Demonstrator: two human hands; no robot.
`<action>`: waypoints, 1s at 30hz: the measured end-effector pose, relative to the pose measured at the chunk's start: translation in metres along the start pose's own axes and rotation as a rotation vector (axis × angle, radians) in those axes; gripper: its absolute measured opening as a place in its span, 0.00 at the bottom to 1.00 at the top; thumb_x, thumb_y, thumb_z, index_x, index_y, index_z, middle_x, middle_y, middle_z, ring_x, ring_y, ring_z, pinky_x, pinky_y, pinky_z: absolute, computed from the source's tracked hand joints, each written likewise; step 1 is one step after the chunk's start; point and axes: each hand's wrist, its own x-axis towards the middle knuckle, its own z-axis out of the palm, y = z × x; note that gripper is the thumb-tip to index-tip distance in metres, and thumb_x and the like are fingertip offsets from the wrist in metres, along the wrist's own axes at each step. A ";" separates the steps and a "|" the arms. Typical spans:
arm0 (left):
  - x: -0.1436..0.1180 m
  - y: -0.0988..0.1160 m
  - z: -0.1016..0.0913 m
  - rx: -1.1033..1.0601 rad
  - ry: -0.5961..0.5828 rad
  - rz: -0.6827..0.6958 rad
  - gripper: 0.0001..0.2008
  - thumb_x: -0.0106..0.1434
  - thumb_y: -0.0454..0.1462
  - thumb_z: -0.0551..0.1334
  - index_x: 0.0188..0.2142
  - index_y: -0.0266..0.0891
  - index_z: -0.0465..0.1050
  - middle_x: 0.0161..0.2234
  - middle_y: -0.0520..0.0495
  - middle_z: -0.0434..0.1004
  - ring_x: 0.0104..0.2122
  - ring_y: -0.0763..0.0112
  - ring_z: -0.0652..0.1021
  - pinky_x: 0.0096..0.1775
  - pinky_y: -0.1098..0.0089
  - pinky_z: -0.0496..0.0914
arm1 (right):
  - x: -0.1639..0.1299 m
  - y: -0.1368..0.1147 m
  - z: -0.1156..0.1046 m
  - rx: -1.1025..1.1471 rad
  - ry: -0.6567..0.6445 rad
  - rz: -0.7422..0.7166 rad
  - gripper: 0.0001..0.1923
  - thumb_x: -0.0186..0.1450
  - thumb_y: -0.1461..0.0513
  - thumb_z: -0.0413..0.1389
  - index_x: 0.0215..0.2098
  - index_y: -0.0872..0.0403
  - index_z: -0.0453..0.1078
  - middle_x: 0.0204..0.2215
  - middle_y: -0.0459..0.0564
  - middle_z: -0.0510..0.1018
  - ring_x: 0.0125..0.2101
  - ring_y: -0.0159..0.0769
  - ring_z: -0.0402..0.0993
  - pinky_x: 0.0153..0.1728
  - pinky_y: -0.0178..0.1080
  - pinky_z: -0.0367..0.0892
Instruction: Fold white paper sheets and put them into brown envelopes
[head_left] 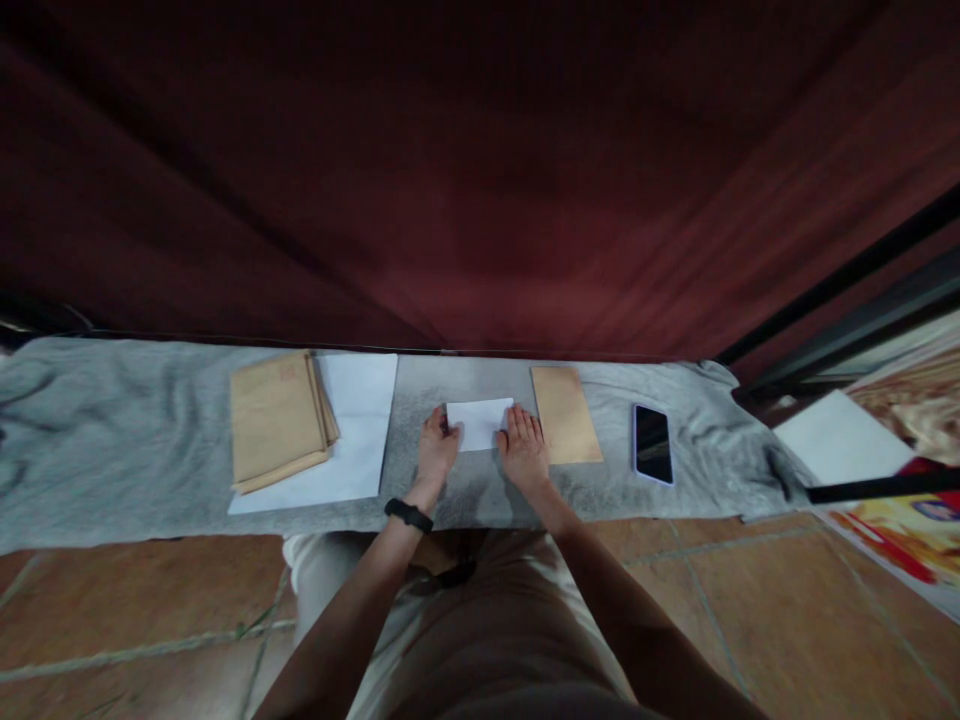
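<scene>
Folded white paper (480, 423) lies centred on the grey cloth (112, 440), between my hands. My left hand (437, 447) and right hand (523, 447) press it flat, fingers extended; even pressure should sharpen the crease. Brown envelope (566, 414) just beside.

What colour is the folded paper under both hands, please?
White, seen in the head view: the folded paper.

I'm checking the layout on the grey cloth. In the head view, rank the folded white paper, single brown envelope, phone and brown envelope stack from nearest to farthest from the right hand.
From the right hand:
1. Folded white paper, touching it on its left.
2. Single brown envelope, just to its right.
3. Phone, farther right.
4. Brown envelope stack, far left, beyond the left hand.
</scene>
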 end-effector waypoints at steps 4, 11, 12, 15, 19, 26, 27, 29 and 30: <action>0.002 0.003 -0.005 -0.334 0.047 -0.221 0.24 0.57 0.36 0.63 0.55 0.38 0.70 0.28 0.53 0.76 0.26 0.69 0.78 0.28 0.70 0.71 | -0.002 -0.003 -0.010 0.049 0.003 -0.036 0.27 0.77 0.59 0.45 0.70 0.63 0.58 0.68 0.65 0.64 0.68 0.50 0.58 0.68 0.56 0.54; -0.002 0.023 -0.020 -0.703 0.007 -0.414 0.25 0.54 0.38 0.66 0.52 0.38 0.72 0.27 0.54 0.75 0.23 0.74 0.76 0.26 0.73 0.68 | 0.001 -0.010 -0.036 0.187 -0.117 -0.219 0.23 0.75 0.64 0.46 0.66 0.48 0.66 0.63 0.50 0.74 0.63 0.40 0.69 0.72 0.56 0.43; -0.002 0.025 -0.023 -0.760 -0.017 -0.424 0.24 0.55 0.40 0.66 0.52 0.38 0.72 0.29 0.53 0.76 0.25 0.73 0.77 0.28 0.73 0.69 | 0.005 -0.011 -0.039 0.214 -0.100 -0.165 0.23 0.75 0.65 0.45 0.64 0.48 0.69 0.60 0.50 0.77 0.60 0.40 0.72 0.72 0.56 0.44; -0.003 0.029 -0.029 -0.859 -0.051 -0.411 0.22 0.60 0.44 0.64 0.52 0.38 0.73 0.36 0.46 0.80 0.33 0.69 0.81 0.34 0.70 0.74 | 0.016 -0.012 -0.049 0.358 -0.036 -0.005 0.21 0.75 0.63 0.44 0.57 0.50 0.74 0.51 0.51 0.83 0.51 0.42 0.78 0.65 0.50 0.60; -0.004 0.029 -0.037 -0.752 0.028 -0.273 0.25 0.61 0.41 0.63 0.58 0.43 0.71 0.55 0.41 0.78 0.50 0.64 0.80 0.45 0.67 0.75 | 0.029 -0.009 -0.061 0.615 -0.113 0.042 0.19 0.75 0.54 0.48 0.49 0.52 0.79 0.39 0.49 0.85 0.38 0.41 0.82 0.39 0.39 0.76; 0.001 0.017 -0.047 -0.654 -0.141 -0.139 0.15 0.57 0.44 0.65 0.41 0.39 0.78 0.35 0.47 0.82 0.33 0.66 0.79 0.36 0.68 0.72 | 0.054 0.004 -0.053 0.600 -0.190 -0.017 0.15 0.72 0.57 0.52 0.43 0.52 0.81 0.33 0.46 0.85 0.31 0.37 0.81 0.31 0.35 0.76; 0.002 0.015 -0.045 -0.606 -0.149 -0.153 0.12 0.57 0.44 0.65 0.36 0.39 0.78 0.30 0.49 0.80 0.29 0.68 0.77 0.33 0.69 0.70 | 0.058 0.005 -0.050 0.568 -0.172 -0.008 0.14 0.72 0.58 0.52 0.44 0.52 0.81 0.35 0.46 0.85 0.33 0.38 0.82 0.34 0.37 0.77; 0.003 0.011 -0.038 -0.539 -0.115 -0.170 0.08 0.56 0.42 0.64 0.30 0.40 0.75 0.25 0.52 0.75 0.25 0.70 0.74 0.29 0.71 0.67 | 0.063 0.004 -0.044 0.523 -0.130 0.014 0.15 0.72 0.61 0.51 0.49 0.52 0.79 0.43 0.50 0.85 0.40 0.42 0.82 0.43 0.41 0.78; 0.003 0.009 -0.034 -0.517 -0.090 -0.178 0.07 0.56 0.41 0.64 0.28 0.40 0.74 0.23 0.53 0.73 0.24 0.70 0.73 0.28 0.71 0.66 | 0.063 0.002 -0.040 0.495 -0.102 0.027 0.17 0.72 0.62 0.50 0.53 0.52 0.78 0.48 0.52 0.83 0.46 0.44 0.81 0.49 0.44 0.76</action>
